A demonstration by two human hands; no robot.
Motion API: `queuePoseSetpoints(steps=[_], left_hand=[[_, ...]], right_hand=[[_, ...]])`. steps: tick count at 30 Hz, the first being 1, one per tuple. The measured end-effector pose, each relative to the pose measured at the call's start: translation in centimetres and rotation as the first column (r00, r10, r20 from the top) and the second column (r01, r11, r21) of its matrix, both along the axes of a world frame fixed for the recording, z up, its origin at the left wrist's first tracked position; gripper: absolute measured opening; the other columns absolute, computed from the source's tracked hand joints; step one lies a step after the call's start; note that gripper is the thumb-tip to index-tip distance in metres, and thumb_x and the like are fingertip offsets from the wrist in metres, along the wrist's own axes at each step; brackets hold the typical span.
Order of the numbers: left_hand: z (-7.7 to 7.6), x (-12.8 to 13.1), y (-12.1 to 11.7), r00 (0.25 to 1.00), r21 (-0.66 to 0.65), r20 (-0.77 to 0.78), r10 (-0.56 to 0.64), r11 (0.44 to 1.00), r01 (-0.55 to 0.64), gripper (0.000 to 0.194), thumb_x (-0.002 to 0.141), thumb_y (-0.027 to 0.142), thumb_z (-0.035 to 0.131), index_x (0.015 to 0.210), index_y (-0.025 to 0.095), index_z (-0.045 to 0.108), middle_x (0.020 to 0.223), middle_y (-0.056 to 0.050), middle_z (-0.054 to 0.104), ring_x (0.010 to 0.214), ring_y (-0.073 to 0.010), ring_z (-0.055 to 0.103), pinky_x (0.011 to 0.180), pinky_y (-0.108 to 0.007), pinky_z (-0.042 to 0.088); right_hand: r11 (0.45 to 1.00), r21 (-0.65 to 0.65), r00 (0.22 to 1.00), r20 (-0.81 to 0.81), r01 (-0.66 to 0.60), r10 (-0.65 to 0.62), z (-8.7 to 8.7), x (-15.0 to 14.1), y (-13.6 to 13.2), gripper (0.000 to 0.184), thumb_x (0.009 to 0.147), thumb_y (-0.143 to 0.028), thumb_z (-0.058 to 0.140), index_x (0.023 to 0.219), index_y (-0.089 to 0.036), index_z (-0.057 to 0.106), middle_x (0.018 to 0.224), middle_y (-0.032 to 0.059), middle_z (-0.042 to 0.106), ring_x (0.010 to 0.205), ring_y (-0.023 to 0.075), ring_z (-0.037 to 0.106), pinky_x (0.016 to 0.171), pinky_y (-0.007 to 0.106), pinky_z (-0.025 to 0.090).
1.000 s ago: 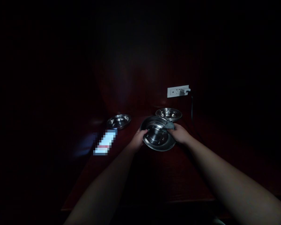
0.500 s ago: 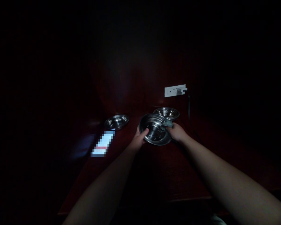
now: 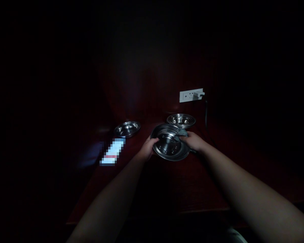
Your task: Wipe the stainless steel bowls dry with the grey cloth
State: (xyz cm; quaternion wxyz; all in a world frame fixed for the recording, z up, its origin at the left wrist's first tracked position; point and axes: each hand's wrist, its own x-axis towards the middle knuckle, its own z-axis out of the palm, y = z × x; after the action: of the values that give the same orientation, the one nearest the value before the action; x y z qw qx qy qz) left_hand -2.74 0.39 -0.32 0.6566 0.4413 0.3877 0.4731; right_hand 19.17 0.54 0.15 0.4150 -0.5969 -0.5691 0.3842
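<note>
A shiny steel bowl [image 3: 169, 148] is held up over the dark red table, tilted so that its inside faces me. My left hand [image 3: 148, 148] grips its left side, thumb over the rim and the other fingers hidden beneath. In my right hand [image 3: 194, 141] is a grey-green cloth [image 3: 181, 134], pressed against the bowl's inner right wall. Just behind stand stacked steel bowls [image 3: 181, 120], partly covered by the held one. Another steel bowl [image 3: 128, 129] rests farther left.
A bright, pixelated rectangle [image 3: 113, 152] lies on the table [image 3: 182, 189] at the left. On the back wall is a white socket plate [image 3: 187, 97] with a plug [image 3: 199, 95] and a dark cable [image 3: 206, 113] hanging down. Deep shadow surrounds everything.
The held bowl has shifted slightly right and down, and my left thumb has drawn back toward its rim. My right hand stays at the right wall with the cloth. The view has tilted slightly.
</note>
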Motion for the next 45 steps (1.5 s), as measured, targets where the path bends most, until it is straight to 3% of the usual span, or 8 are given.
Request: queuePoseSetpoints(steps=[3, 10, 17, 24, 28, 39, 45], left_hand=[[-0.1, -0.1, 0.0, 1.000, -0.002, 0.019, -0.013, 1.000, 0.013, 0.044, 0.074, 0.027, 0.059, 0.117, 0.018, 0.053, 0.104, -0.011, 0.064, 0.078, -0.0226, 0.064, 0.058, -0.033, 0.053], [-0.5, 0.4, 0.3, 0.993, 0.046, 0.114, -0.033, 0.999, 0.028, 0.052, 0.080, 0.049, 0.053, 0.125, 0.025, 0.047, 0.123, -0.010, 0.056, 0.106, -0.0267, 0.057, 0.082, -0.041, 0.050], [-0.4, 0.8, 0.2, 0.992, 0.119, 0.124, -0.009, 0.993, -0.006, 0.061, 0.072, 0.030, 0.068, 0.128, 0.030, 0.043, 0.126, -0.006, 0.055, 0.110, -0.0228, 0.055, 0.090, -0.036, 0.047], [-0.1, 0.6, 0.1, 0.994, -0.031, 0.094, 0.050, 0.998, -0.047, 0.050, 0.077, 0.028, 0.061, 0.125, 0.026, 0.046, 0.118, -0.009, 0.060, 0.096, -0.0240, 0.063, 0.078, -0.041, 0.053], [-0.1, 0.5, 0.1, 0.992, -0.039, 0.116, 0.044, 0.998, -0.040, 0.044, 0.080, 0.030, 0.058, 0.123, 0.023, 0.049, 0.119, -0.010, 0.060, 0.098, -0.0235, 0.062, 0.082, -0.040, 0.051], [-0.5, 0.6, 0.2, 0.978, 0.121, 0.208, -0.034, 0.993, 0.009, 0.050, 0.081, 0.039, 0.056, 0.127, 0.025, 0.046, 0.127, -0.008, 0.055, 0.115, -0.0237, 0.052, 0.098, -0.040, 0.040], [-0.2, 0.9, -0.2, 0.989, 0.157, 0.144, -0.018, 0.988, -0.004, 0.061, 0.073, 0.029, 0.068, 0.128, 0.030, 0.043, 0.128, -0.005, 0.053, 0.116, -0.0234, 0.051, 0.097, -0.039, 0.042]], right_hand=[[1.000, -0.005, 1.000, 0.012, -0.027, 0.027, -0.2, 0.3, 0.2, 0.015, 0.076, -0.016, 0.057, 0.087, -0.012, 0.065, 0.079, 0.0067, 0.070, 0.064, 0.0139, 0.063, 0.060, 0.022, 0.048], [0.998, 0.055, 0.997, 0.068, 0.022, -0.026, -0.6, 0.2, 0.7, 0.020, 0.078, -0.020, 0.055, 0.094, -0.013, 0.064, 0.090, 0.0083, 0.070, 0.076, 0.0170, 0.065, 0.067, 0.025, 0.049], [0.997, 0.049, 0.997, 0.040, 0.063, -0.065, -0.8, -0.4, 0.9, 0.020, 0.079, -0.022, 0.054, 0.094, -0.012, 0.064, 0.091, 0.0089, 0.070, 0.079, 0.0181, 0.065, 0.068, 0.026, 0.049], [0.999, 0.039, 1.000, 0.003, 0.029, -0.029, -0.6, -0.6, 0.5, 0.020, 0.078, -0.021, 0.054, 0.091, -0.012, 0.066, 0.086, 0.0082, 0.070, 0.072, 0.0167, 0.065, 0.066, 0.025, 0.050], [0.999, 0.039, 1.000, 0.010, 0.013, -0.013, -0.7, -0.4, 0.7, 0.017, 0.078, -0.019, 0.055, 0.088, -0.012, 0.066, 0.084, 0.0077, 0.071, 0.069, 0.0156, 0.065, 0.063, 0.023, 0.049], [0.999, 0.051, 0.996, -0.089, 0.012, -0.008, -1.0, -0.3, 0.9, 0.015, 0.077, -0.016, 0.056, 0.087, -0.014, 0.066, 0.079, 0.0041, 0.071, 0.065, 0.0131, 0.064, 0.060, 0.021, 0.049], [0.998, 0.042, 0.994, -0.097, 0.055, -0.051, -1.4, -0.2, 1.4, 0.016, 0.078, -0.019, 0.055, 0.088, -0.013, 0.066, 0.082, 0.0066, 0.071, 0.068, 0.0146, 0.065, 0.062, 0.023, 0.050]])
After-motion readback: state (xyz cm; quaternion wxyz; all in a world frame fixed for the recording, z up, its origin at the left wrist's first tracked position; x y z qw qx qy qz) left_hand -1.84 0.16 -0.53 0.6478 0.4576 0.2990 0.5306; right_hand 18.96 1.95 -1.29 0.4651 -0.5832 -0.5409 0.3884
